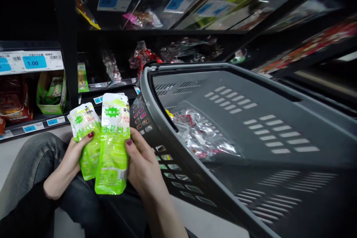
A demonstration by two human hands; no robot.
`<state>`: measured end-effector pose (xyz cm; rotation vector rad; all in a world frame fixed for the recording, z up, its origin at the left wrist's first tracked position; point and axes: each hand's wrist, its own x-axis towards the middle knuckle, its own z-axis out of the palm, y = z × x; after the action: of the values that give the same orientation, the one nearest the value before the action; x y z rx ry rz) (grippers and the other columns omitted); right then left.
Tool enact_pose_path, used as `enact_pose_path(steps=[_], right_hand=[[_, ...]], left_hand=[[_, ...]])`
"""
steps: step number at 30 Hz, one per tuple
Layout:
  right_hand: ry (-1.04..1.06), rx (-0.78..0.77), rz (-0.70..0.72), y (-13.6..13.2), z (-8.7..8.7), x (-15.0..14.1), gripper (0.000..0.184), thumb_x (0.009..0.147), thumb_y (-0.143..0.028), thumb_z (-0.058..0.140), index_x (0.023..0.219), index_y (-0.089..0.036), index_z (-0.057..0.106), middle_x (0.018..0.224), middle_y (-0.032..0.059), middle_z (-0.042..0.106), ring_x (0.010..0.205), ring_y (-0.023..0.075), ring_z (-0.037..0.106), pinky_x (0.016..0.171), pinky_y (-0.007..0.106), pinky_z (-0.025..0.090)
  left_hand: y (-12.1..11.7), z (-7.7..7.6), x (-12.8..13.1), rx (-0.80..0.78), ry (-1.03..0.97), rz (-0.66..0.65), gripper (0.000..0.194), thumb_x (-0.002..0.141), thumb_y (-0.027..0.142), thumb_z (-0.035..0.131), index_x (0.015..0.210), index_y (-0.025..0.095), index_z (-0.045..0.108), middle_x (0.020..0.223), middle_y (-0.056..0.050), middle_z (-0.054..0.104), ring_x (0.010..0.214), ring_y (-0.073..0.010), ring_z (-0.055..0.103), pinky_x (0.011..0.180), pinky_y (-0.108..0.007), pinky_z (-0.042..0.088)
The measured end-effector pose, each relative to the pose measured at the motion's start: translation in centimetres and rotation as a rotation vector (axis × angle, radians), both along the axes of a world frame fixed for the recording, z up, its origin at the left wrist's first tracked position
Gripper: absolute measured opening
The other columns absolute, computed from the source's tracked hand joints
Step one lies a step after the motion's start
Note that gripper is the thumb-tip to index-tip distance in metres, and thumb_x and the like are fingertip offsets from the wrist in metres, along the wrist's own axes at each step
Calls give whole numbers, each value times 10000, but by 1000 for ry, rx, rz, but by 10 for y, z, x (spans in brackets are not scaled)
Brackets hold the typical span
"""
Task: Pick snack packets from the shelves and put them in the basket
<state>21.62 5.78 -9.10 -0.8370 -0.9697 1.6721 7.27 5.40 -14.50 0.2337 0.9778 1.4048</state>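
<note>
**Left green-and-white plastic packet [88, 147] and right green-and-white plastic packet [113, 156], both hand-held**

Head view. Left hand [67, 163]: grasping the left packet, thumb across its front. Right hand [145, 167]: gripping the right packet by its edge, thumb on the front. Location: above faded grey denim trousers [41, 152]; right packet overlapping left. Alongside: large grey perforated plastic basket [279, 98], containing clear, shiny plastic packages [198, 134]. Low shelf: open green cardboard box [50, 109] with green packets inside.
</note>
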Motion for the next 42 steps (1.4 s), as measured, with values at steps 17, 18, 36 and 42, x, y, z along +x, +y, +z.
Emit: enact_pose_path(steps=[17,18,36,42], right_hand=[[-31,124,-71,-1,2,2,141,822,-326,567,957,-296,542,870,-16,603,756,154,575,638,254,468],[-23,115,-67,-2,4,2,130,827,-322,559,954,-295,546,869,-16,606,773,159,579,649,259,471],[40,-15,-102,-3,9,-2,147,778,-306,583,910,-250,551,819,-5,632,781,187,608,681,303,487],[11,10,-125,-3,12,-3,114,794,-301,526,892,-245,545,826,5,641,786,196,614,659,305,485]], left_hand=[[-1,-5,0,23,27,-64,339,595,266,770,906,148,705,843,-70,740,764,-239,687,678,-276,545],[-1,-5,0,24,30,-62,339,598,267,769,910,151,705,845,-67,740,761,-233,687,671,-267,545],[-1,-2,-1,-10,48,-60,351,576,266,779,890,127,707,811,-78,740,747,-249,688,701,-307,549],[-1,-2,-1,0,64,-90,358,600,275,762,914,115,702,827,-90,739,743,-245,689,677,-285,547]])
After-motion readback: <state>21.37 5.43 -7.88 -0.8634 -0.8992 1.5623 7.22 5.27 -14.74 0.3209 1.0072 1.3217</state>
